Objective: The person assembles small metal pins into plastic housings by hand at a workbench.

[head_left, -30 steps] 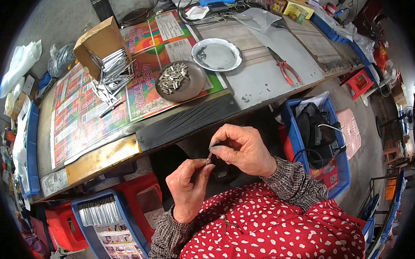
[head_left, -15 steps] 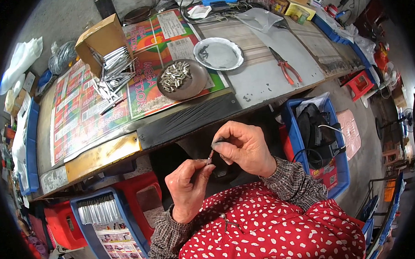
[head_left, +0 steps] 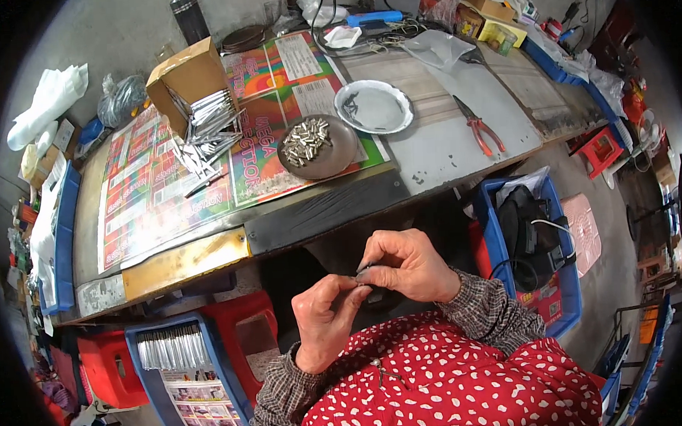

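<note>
My left hand point(head_left: 324, 319) and my right hand point(head_left: 409, 267) meet fingertip to fingertip in front of the table edge, above my lap. Both are closed in a pinch on a tiny part that the fingers hide almost wholly, so its kind cannot be made out. Beyond them on the table, a brown round dish point(head_left: 337, 154) bears a heap of short silvery metal tubes point(head_left: 306, 141). Just behind it stands a white scalloped plate point(head_left: 386, 115) with a few small dark pieces point(head_left: 351, 104) at its left side. Red-handled pliers point(head_left: 479, 127) lie to the right.
A tipped cardboard box point(head_left: 185, 82) spills thin silvery rods point(head_left: 210, 127) onto the printed sheets at left. Below the table, a blue crate point(head_left: 158, 324) holds rows of similar rods beside a red stool point(head_left: 247, 333). Another blue crate point(head_left: 573, 299) with a black bag point(head_left: 525, 229) stands at right.
The hands have come closer together, their fingertips now touching, and the reddish thin piece seen between them is covered. The whole view has shifted slightly.
</note>
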Tool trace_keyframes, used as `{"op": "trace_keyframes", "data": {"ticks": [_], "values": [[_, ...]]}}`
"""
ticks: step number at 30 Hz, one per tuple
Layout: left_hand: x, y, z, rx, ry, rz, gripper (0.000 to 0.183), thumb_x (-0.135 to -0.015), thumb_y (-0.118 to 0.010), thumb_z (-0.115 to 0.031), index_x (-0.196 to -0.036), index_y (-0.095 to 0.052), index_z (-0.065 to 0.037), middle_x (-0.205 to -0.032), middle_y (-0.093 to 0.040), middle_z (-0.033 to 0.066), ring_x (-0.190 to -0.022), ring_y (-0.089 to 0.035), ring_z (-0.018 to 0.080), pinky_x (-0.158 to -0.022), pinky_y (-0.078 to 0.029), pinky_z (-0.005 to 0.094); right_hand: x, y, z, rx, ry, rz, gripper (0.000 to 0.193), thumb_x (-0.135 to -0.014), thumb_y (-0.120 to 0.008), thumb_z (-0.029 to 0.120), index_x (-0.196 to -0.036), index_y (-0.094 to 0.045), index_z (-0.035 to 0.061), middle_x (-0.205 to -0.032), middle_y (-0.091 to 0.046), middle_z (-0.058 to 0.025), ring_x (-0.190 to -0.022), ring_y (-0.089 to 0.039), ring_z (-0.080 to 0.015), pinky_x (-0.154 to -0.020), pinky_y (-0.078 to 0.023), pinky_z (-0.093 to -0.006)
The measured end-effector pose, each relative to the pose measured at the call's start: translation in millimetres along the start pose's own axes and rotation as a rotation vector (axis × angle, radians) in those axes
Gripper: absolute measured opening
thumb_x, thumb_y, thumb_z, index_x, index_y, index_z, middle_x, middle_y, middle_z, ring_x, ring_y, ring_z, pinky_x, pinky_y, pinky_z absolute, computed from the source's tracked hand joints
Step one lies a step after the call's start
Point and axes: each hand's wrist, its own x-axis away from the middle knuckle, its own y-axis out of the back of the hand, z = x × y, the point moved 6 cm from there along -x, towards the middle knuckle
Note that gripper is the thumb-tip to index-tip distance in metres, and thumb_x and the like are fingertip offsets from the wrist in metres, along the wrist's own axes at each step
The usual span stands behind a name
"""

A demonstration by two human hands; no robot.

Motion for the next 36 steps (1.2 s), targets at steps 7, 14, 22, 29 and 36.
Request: {"op": "trace_keyframes", "data": {"ticks": [7,14,22,29,36], "values": [[-2,2,-11,-0.163,-0.121,-0.122,0.015,-0.071,-0.074,-0.002,-0.077,-0.060,-0.002,-0.066,-0.059,0.0091,-0.053,-0.058,0.0196,-0.047,-0.043,0.0272,1,-6,-5,-0.069,0.039,-0.163,0.014,-0.086,-0.065,0.007,-0.083,-0.054,-0.0010,-0.071,-0.058,0.0007,-0.068,-0.051,-0.0023,-0.058,-0.044,-0.0188],[16,31,-11,-0.273,-0.111,-0.194,0.017,-0.071,-0.073,0.001,-0.084,-0.061,-0.002,-0.076,-0.064,0.0103,-0.059,-0.061,0.0200,-0.052,-0.047,0.0269,-2,-8,-10,-0.109,-0.089,-0.141,0.013,-0.084,-0.066,0.006,-0.093,-0.058,0.0007,-0.078,-0.057,0.0023,-0.070,-0.050,-0.0020,-0.059,-0.043,-0.0184],[57,98,15,-0.539,0.015,-0.287,0.014,-0.073,-0.070,0.001,-0.082,-0.059,-0.001,-0.072,-0.060,0.0117,-0.063,-0.059,0.0267,-0.053,-0.045,0.0317,5,16,-4,-0.006,-0.060,-0.322,0.005,-0.083,-0.062,0.000,-0.086,-0.058,0.0006,-0.066,-0.053,0.0018,-0.051,-0.045,-0.0032,-0.046,-0.035,-0.0171],[133,187,49,-0.863,0.397,-0.529,0.006,-0.079,-0.064,-0.003,-0.084,-0.062,-0.002,-0.077,-0.060,0.0137,-0.064,-0.058,0.0278,-0.058,-0.045,0.0338,-2,9,-12,-0.016,-0.033,-0.284,0.007,-0.085,-0.062,0.004,-0.085,-0.057,-0.0007,-0.065,-0.052,0.0016,-0.051,-0.044,-0.0031,-0.045,-0.034,-0.0170],[158,226,86,-1.013,0.484,-0.561,0.010,-0.078,-0.066,-0.009,-0.082,-0.060,-0.002,-0.074,-0.061,0.0134,-0.066,-0.060,0.0292,-0.059,-0.045,0.0366,-3,4,-13,0.020,-0.059,-0.237,0.009,-0.085,-0.064,0.007,-0.084,-0.058,-0.0005,-0.065,-0.052,0.0021,-0.051,-0.044,-0.0024,-0.045,-0.034,-0.0168]]}}
